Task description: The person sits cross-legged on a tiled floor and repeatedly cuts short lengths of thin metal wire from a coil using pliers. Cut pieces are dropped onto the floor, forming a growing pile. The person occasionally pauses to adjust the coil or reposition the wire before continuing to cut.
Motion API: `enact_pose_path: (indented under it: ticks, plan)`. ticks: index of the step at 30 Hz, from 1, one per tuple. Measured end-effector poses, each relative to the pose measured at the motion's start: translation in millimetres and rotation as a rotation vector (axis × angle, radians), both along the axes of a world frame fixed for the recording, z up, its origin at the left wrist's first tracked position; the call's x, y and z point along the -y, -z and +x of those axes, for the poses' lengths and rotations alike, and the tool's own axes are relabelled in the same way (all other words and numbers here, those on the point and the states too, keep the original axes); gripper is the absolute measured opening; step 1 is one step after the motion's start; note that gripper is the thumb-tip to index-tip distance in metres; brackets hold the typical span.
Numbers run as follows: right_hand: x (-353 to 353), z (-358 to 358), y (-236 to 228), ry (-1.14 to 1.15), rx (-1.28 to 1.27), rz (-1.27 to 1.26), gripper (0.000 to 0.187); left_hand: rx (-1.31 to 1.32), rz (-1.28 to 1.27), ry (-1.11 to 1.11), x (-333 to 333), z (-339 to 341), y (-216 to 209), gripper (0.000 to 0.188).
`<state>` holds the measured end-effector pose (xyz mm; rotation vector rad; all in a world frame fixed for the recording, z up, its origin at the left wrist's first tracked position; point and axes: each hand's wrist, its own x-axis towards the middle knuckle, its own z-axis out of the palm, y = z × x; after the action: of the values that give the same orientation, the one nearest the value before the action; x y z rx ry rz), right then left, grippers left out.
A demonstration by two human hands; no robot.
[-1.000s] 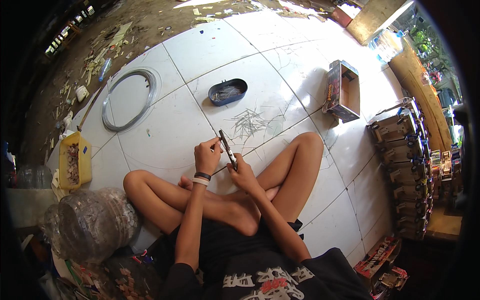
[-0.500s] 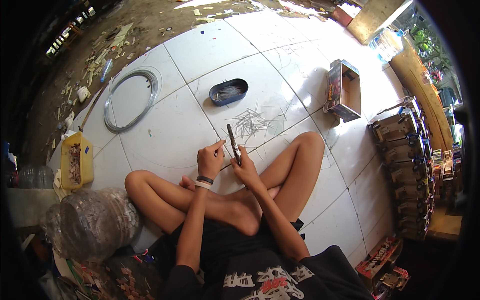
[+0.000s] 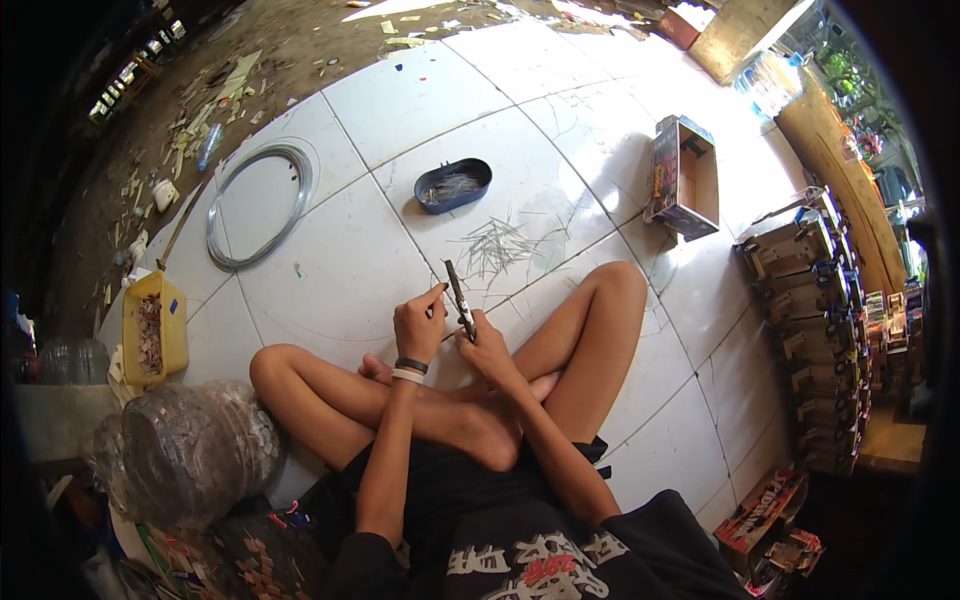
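In front of my crossed legs, my right hand (image 3: 484, 347) is wrapped round a pair of pliers (image 3: 458, 298). Their dark narrow jaws point away from me and lean a little left. Close beside them my left hand (image 3: 418, 327) is closed, thumb and forefinger pinched near the jaws; what it holds is too small to make out. Beyond both hands lies a loose heap of short, thin wire pieces (image 3: 497, 247) on the tiles. Farther off stands a dark blue oval tin (image 3: 453, 187) with more thin pieces inside.
A coil of wire (image 3: 213, 225) lies at the left. Nearer are a yellow tub (image 3: 176, 335) of scraps and a large clear plastic jug (image 3: 200, 450). At right stand an open printed box (image 3: 706, 190) and a stack of wooden toy vehicles (image 3: 800, 300). Litter covers the dirt ground beyond.
The pliers have tilted left, their jaws now closer to my left fingers. My right hand has shifted slightly left and down. The left hand has hardly moved.
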<state>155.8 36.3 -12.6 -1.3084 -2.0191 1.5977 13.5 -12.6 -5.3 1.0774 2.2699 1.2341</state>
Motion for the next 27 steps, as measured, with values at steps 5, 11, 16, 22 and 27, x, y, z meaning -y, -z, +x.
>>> enact_pose_path:
  ticks: [5, 11, 16, 22, 27]
  plan:
    - [-10.2, -17.6, -1.3, 0.024, 0.196, 0.043, 0.031, 0.001, -0.060, 0.008, -6.1, -8.6, 10.1, 0.024]
    - [-26.8, -7.3, -4.7, 0.052, 0.120, 0.017, 0.034, 0.061, -0.039, -0.050, -2.2, -16.8, 1.0, 0.024]
    - [-8.4, -4.0, -5.7, -0.055, -0.074, 0.044, 0.035, 0.069, -0.004, -0.032, -10.8, -16.5, -5.5, 0.023]
    - [-6.1, -12.3, 1.9, 0.026, -0.035, 0.006, 0.034, 0.059, -0.025, -0.040, -9.9, -15.7, -14.1, 0.023]
    - [-35.5, -34.1, 26.1, 0.288, -0.101, -0.093, 0.022, 0.020, -0.077, -0.001, -7.5, -0.1, -18.4, 0.023]
